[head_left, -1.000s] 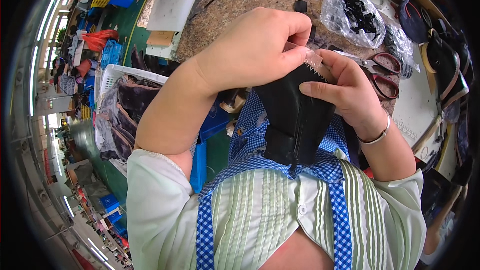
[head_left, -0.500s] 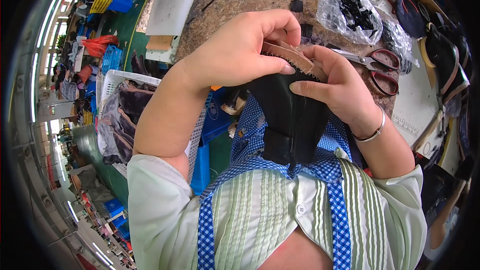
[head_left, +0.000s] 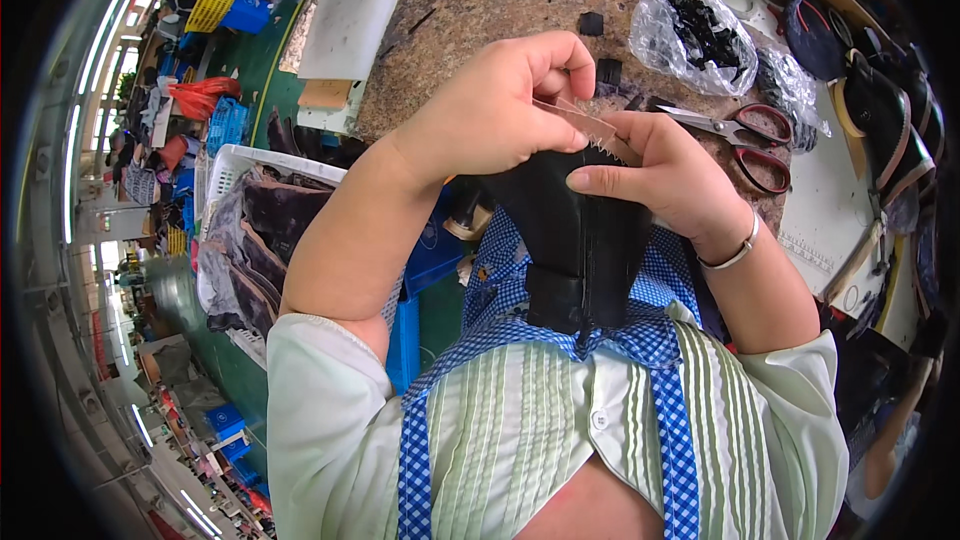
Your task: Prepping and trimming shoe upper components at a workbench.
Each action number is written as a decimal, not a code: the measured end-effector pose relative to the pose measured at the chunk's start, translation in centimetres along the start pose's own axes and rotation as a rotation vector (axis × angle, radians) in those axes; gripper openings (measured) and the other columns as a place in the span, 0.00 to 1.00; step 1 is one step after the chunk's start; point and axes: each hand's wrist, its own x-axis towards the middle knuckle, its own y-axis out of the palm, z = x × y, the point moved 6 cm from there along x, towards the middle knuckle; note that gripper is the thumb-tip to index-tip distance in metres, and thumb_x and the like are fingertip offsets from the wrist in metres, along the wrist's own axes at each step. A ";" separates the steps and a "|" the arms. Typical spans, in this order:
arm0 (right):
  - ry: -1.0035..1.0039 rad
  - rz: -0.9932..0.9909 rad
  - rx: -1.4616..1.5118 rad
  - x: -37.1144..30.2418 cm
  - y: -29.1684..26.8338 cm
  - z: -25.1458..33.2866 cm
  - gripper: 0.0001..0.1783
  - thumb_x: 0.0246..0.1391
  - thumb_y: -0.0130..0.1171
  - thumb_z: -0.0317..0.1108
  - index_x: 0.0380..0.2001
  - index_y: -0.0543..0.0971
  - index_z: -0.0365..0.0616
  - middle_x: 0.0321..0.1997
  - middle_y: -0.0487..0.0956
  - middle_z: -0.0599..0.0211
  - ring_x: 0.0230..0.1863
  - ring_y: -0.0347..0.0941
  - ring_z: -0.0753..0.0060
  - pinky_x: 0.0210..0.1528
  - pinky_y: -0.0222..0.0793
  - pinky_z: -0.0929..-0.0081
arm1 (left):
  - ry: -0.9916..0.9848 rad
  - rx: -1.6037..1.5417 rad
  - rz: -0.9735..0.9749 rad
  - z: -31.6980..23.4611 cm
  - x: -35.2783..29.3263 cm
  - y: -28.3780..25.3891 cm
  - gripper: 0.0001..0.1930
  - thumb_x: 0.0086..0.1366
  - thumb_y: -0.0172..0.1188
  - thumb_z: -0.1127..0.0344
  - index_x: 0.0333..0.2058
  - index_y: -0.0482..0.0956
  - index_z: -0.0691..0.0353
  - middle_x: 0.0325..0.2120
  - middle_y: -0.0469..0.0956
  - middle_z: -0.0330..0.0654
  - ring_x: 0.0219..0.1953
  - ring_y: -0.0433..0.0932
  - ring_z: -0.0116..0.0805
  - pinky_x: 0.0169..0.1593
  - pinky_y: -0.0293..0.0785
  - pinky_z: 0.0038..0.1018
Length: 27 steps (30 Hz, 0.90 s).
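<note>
A black leather boot upper (head_left: 550,230) with a zip down its middle lies between my forearms, its lower end against the blue checked apron (head_left: 490,285). At its far end a tan edge with zigzag cuts (head_left: 588,123) shows between my hands. My left hand (head_left: 485,110) is closed on that edge, thumb on the near side and index finger curled beyond it. From the other side my right hand (head_left: 670,175) pinches the boot upper, its thumb flat on the black leather. The right fingertips are partly hidden behind the edge.
Scissors with dark red handles (head_left: 765,122) lie open beside my right hand. Beyond are a clear bag of black pieces (head_left: 697,35) and small black scraps (head_left: 591,24) on a mottled brown board (head_left: 450,20). A white basket (head_left: 225,175) of dark pieces stands left.
Both hands have shifted slightly along the edge, with the left wrist a little lower and further right. Less of the tan edge shows now. Both hands keep their hold.
</note>
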 end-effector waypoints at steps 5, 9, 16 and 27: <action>-0.087 -0.025 -0.022 -0.1 0.4 0.3 0.17 0.48 0.68 0.28 0.40 0.78 0.31 0.33 0.80 0.72 0.35 0.72 0.85 0.39 0.71 0.83 | -0.018 -0.142 0.031 -0.3 -0.1 -0.1 0.10 0.59 0.60 0.76 0.39 0.71 0.64 0.22 0.75 0.30 0.28 0.71 0.13 0.35 0.65 0.14; -0.115 -0.017 -0.054 -0.2 0.7 0.5 0.17 0.48 0.67 0.27 0.41 0.78 0.31 0.34 0.80 0.71 0.35 0.72 0.86 0.37 0.70 0.84 | 0.021 0.044 -0.040 -1.3 -0.7 0.0 0.08 0.60 0.58 0.76 0.37 0.71 0.63 0.23 0.75 0.30 0.28 0.71 0.14 0.34 0.65 0.14; -0.008 0.021 0.129 -0.6 0.6 0.1 0.17 0.53 0.66 0.36 0.41 0.79 0.34 0.33 0.79 0.75 0.33 0.71 0.89 0.38 0.67 0.87 | 0.137 0.238 -0.144 -2.8 -0.9 0.8 0.05 0.61 0.56 0.77 0.35 0.71 0.62 0.22 0.73 0.31 0.27 0.70 0.15 0.31 0.65 0.15; -0.054 0.012 0.085 -1.5 0.5 1.3 0.12 0.52 0.67 0.36 0.31 0.79 0.38 0.25 0.75 0.82 0.27 0.66 0.93 0.31 0.62 0.90 | 0.179 0.293 -0.091 -4.6 -0.7 1.6 0.05 0.59 0.56 0.76 0.35 0.73 0.63 0.20 0.74 0.33 0.24 0.69 0.15 0.29 0.65 0.16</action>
